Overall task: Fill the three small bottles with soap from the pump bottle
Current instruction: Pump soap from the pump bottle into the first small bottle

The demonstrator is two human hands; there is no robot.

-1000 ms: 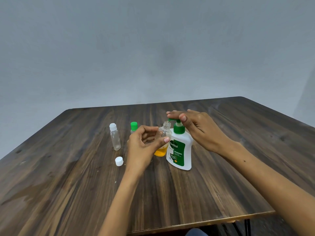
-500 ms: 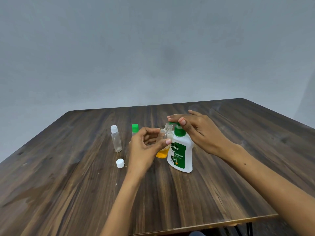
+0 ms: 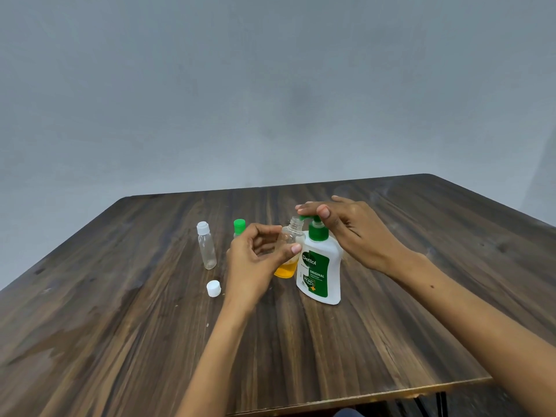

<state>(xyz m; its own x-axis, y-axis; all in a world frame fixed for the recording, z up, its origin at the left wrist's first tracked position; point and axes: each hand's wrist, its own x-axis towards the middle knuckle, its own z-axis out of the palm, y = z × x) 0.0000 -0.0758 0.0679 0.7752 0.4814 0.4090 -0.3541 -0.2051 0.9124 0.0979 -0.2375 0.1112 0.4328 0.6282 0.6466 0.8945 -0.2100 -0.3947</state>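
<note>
A white pump bottle [image 3: 319,267] with a green pump head stands mid-table. My right hand [image 3: 346,227] lies flat on the pump head, fingers straight. Just left of it, my left hand [image 3: 255,257] holds an uncapped clear small bottle [image 3: 289,254] with orange soap in its bottom, its mouth under the spout. A clear small bottle with a white cap [image 3: 206,245] stands to the left. A green-capped small bottle [image 3: 239,227] shows behind my left hand, mostly hidden.
A loose white cap [image 3: 213,288] lies on the dark wooden table [image 3: 120,311] left of my left wrist. The table's front edge runs along the lower right. A grey wall stands behind.
The pump head sat lower half a second ago and stands higher now, with my right hand risen with it. My left hand keeps the small bottle under the spout.
</note>
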